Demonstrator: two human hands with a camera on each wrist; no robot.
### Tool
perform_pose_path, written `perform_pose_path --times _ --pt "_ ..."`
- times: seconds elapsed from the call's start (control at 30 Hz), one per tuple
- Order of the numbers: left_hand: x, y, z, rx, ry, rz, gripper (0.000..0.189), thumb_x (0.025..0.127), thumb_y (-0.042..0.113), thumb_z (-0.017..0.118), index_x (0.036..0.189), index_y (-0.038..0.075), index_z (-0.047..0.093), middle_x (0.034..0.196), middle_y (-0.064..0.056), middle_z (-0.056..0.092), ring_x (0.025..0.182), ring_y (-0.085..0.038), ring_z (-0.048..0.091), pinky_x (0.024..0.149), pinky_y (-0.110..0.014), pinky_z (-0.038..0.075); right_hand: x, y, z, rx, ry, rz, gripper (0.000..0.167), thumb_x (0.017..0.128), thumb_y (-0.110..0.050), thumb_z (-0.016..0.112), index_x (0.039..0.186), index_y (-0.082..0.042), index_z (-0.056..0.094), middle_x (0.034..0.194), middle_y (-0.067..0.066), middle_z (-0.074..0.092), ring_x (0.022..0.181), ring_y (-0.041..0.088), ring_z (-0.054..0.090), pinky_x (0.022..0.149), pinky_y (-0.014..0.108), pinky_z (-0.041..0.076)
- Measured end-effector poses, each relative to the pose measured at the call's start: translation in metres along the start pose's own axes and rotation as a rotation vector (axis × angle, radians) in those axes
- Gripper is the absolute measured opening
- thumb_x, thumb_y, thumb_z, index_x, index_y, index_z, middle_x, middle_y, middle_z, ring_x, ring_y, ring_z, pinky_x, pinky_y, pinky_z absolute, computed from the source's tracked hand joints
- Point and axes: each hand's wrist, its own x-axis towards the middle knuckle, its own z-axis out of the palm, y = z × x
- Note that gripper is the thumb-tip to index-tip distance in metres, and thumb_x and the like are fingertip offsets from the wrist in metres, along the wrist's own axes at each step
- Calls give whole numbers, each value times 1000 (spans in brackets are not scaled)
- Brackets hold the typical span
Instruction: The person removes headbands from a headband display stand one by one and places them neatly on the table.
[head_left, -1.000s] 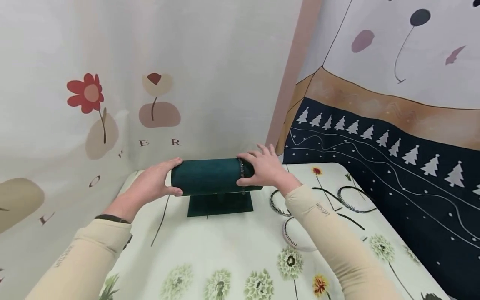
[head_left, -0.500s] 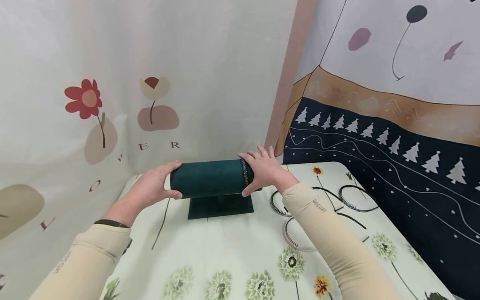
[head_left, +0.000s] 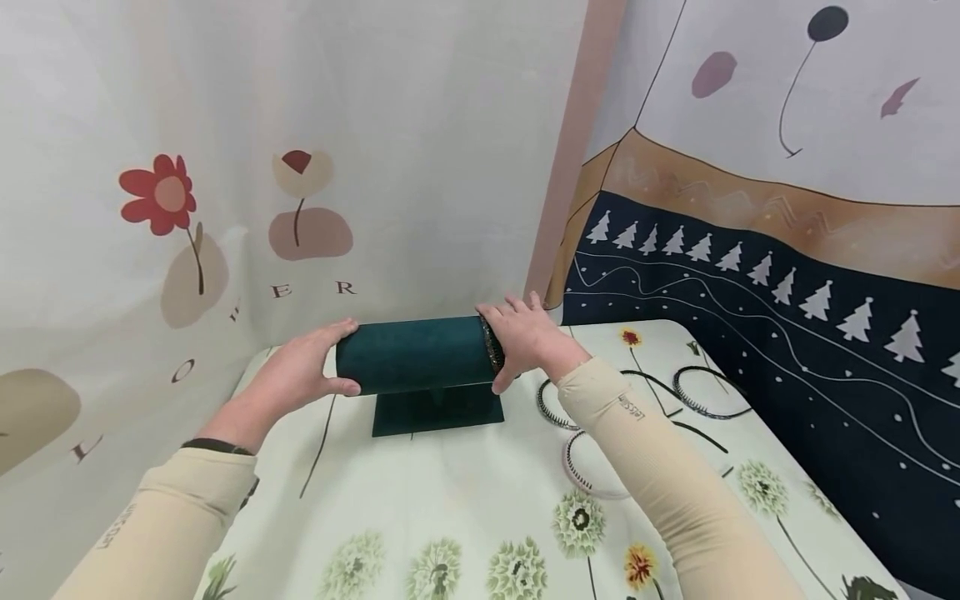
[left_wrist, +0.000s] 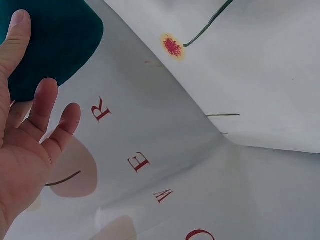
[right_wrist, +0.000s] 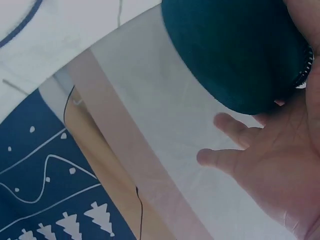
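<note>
A dark green velvet roll display stand (head_left: 420, 357) rests on the table, its flat base (head_left: 438, 414) below the roll. My left hand (head_left: 296, 367) grips the roll's left end, thumb in front and fingers over the top. Around the right end of the roll sits a dark, sparkly headband (head_left: 491, 343). My right hand (head_left: 528, 340) holds this headband, thumb at the front and index finger on top, other fingers spread. In the right wrist view a toothed bit of the headband (right_wrist: 306, 70) shows beside the roll's end face (right_wrist: 225, 50); the palm hides much of it.
Right of the stand, partly behind my right sleeve, lie a black toothed headband (head_left: 551, 408), a pale pink headband (head_left: 573, 471) and another black headband (head_left: 708, 412). The table has a flower-print cloth (head_left: 450, 492). A pale curtain (head_left: 420, 167) hangs close behind the stand.
My right hand has shifted the headband a little to the right along the roll, and its thumb has moved lower and right. My left hand keeps its grip on the roll's left end.
</note>
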Motion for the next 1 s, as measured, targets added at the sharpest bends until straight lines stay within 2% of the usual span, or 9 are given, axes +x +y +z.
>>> perform_pose_path --times 0.2,0.33,0.43,0.63,0.73,0.8,0.87,1.0 --pt "2 5 2 5 -11 4 106 83 34 94 167 5 35 173 -22 35 154 -51 39 120 -68 42 -7 7 5 -6 30 5 133 69 -68 94 171 -17 24 174 9 37 167 39 15 134 69 8" --pt "4 10 3 8 -13 17 105 83 35 93 166 5 36 173 -23 35 154 -51 39 120 -68 41 -15 19 10 58 61 11 129 69 -63 94 169 -16 29 173 10 38 167 41 14 133 71 8" --pt "6 11 5 6 -19 20 106 82 35 94 166 5 36 173 -23 35 154 -51 39 120 -68 41 -21 33 19 174 76 28 127 69 -59 96 168 -17 29 172 9 40 167 41 14 133 71 10" --pt "7 10 6 5 -25 21 108 82 36 94 167 5 35 173 -23 34 154 -52 38 119 -69 42 -33 61 45 521 79 124 126 69 -53 98 169 -23 26 176 6 30 168 37 7 128 74 23" --pt "6 9 4 -3 -28 20 107 83 35 93 167 5 34 174 -22 32 155 -52 37 119 -68 42 -44 72 60 598 91 163 128 70 -53 97 170 -22 24 179 7 25 168 37 5 126 75 27" --pt "4 7 2 -11 -29 20 107 84 34 93 167 4 34 174 -22 32 155 -52 37 119 -68 42 -55 82 68 572 101 181 129 70 -53 98 170 -21 24 179 9 26 169 38 5 127 75 25" --pt "1 6 0 -12 -31 19 107 84 33 93 167 5 33 174 -22 32 155 -52 36 118 -68 42 -71 96 71 481 115 173 131 67 -51 100 170 -17 26 177 11 30 168 42 6 129 75 19" --pt "-4 4 -5 -10 -32 12 107 85 33 93 168 5 32 175 -21 31 156 -52 35 119 -68 42 -119 138 62 173 114 161 133 62 -49 102 167 -9 32 170 18 40 165 51 12 129 78 8"
